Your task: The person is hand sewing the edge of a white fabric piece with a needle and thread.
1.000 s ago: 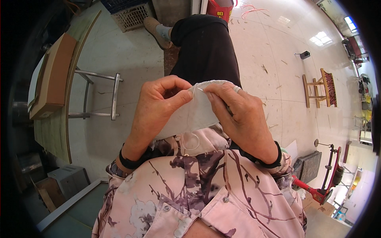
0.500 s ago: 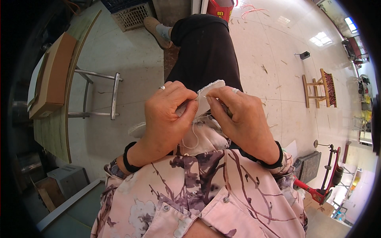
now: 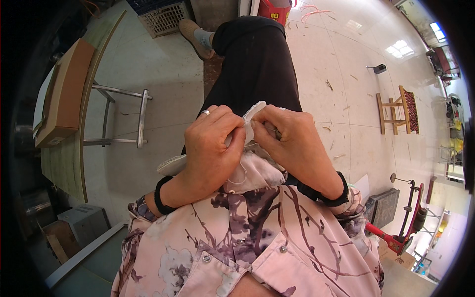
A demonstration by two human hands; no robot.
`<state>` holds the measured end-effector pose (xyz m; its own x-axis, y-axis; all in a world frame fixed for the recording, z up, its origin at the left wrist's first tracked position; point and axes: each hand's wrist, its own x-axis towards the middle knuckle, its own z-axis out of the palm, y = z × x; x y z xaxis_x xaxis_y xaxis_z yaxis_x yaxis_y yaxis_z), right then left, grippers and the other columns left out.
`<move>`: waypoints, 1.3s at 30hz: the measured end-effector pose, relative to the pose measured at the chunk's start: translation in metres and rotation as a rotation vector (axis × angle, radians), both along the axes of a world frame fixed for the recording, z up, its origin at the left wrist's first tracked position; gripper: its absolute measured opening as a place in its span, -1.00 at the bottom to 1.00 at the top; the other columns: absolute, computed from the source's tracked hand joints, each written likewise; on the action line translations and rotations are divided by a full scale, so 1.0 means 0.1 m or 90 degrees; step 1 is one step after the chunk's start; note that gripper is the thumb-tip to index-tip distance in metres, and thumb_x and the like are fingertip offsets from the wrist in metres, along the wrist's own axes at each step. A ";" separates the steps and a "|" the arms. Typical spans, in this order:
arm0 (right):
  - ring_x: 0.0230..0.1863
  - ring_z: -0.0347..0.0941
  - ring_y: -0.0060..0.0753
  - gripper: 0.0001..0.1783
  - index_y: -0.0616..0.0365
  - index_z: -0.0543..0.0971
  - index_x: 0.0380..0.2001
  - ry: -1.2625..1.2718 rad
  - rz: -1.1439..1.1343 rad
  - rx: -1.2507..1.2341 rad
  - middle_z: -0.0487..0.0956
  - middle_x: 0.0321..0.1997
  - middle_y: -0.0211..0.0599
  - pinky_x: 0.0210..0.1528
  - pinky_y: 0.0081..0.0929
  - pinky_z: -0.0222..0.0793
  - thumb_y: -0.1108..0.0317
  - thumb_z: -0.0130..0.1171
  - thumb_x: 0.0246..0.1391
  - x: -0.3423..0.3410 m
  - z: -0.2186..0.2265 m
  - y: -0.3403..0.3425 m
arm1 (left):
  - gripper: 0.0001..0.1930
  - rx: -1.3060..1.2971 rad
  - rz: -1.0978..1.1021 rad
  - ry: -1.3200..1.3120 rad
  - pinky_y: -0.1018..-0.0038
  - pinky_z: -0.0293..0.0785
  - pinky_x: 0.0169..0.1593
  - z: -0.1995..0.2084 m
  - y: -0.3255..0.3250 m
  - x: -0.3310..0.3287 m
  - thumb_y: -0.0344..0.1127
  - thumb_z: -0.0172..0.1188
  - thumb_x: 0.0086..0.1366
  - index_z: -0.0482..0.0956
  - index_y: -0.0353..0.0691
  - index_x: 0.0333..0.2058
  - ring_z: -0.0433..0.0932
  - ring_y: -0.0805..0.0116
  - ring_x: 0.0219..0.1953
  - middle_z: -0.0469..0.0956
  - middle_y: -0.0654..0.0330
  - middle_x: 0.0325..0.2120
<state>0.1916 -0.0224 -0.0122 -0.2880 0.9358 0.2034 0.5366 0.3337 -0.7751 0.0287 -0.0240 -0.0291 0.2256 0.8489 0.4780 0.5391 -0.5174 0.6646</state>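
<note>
Over my lap I hold a flat white piece [image 3: 256, 108] with a stitched rim, shaped somewhat like a shoe sole. My left hand [image 3: 213, 143], a ring on one finger, pinches its edge between thumb and forefinger. Close on the right, the thumb and forefinger of my right hand [image 3: 292, 133] are pressed together against the same piece. Whether they also grip a needle is hidden. A thin white thread [image 3: 245, 174] hangs in a loop below the hands. Beside my left wrist a white end with a ribbed edge [image 3: 171, 165] sticks out; its link to the held piece is covered.
On the left a cardboard box [image 3: 74, 91] lies on a table with metal legs [image 3: 144, 119]. A plastic crate [image 3: 163, 21] and a red bucket [image 3: 274, 11] stand ahead. To the right are a small wooden stool [image 3: 400, 111] and a red-framed hand machine [image 3: 415, 213].
My right hand has drawn in to the white piece and turned slightly. The piece has tilted and shifted left, with less of it showing. The hanging thread loop has changed shape a little.
</note>
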 end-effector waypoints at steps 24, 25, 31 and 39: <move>-0.56 0.45 0.01 -0.77 0.15 0.29 -0.09 -0.029 -0.061 0.032 0.47 -0.59 -0.06 -0.53 -0.23 0.32 0.41 -0.05 0.18 -0.19 -0.07 0.04 | -0.92 0.010 -0.034 0.017 0.39 0.35 -0.44 -0.03 0.06 0.01 -0.52 0.20 -0.04 0.50 -0.30 -0.51 0.42 0.18 -0.52 0.44 0.14 -0.56; -0.60 0.40 -0.30 -0.77 0.16 0.35 -0.07 0.002 -0.090 0.002 0.44 -0.62 -0.21 -0.56 -0.40 0.29 0.41 -0.07 0.21 -0.15 0.01 0.03 | -0.92 0.010 -0.031 0.015 0.39 0.35 -0.44 0.00 0.09 -0.04 -0.52 0.20 -0.04 0.50 -0.30 -0.51 0.42 0.18 -0.52 0.44 0.14 -0.56; -0.59 0.31 -0.78 -0.78 0.22 0.56 -0.33 0.175 -0.157 -0.156 0.46 -0.56 -0.50 -0.60 -0.79 0.18 0.32 -0.02 0.21 0.33 0.12 0.17 | -0.99 -0.536 -0.283 -0.305 0.66 0.26 -0.30 0.18 0.27 -0.38 -0.51 0.16 0.11 0.54 -0.30 -0.46 0.37 0.59 -0.42 0.43 0.36 -0.49; -0.49 0.39 -0.80 -0.83 0.20 0.58 -0.37 0.591 0.041 -0.678 0.52 -0.50 -0.55 -0.51 -0.79 0.25 0.34 0.09 0.17 0.16 -0.19 0.12 | -0.97 -0.559 -0.255 -0.326 0.68 0.27 -0.28 0.13 0.24 -0.23 -0.50 0.19 0.09 0.56 -0.30 -0.45 0.37 0.62 -0.42 0.44 0.38 -0.52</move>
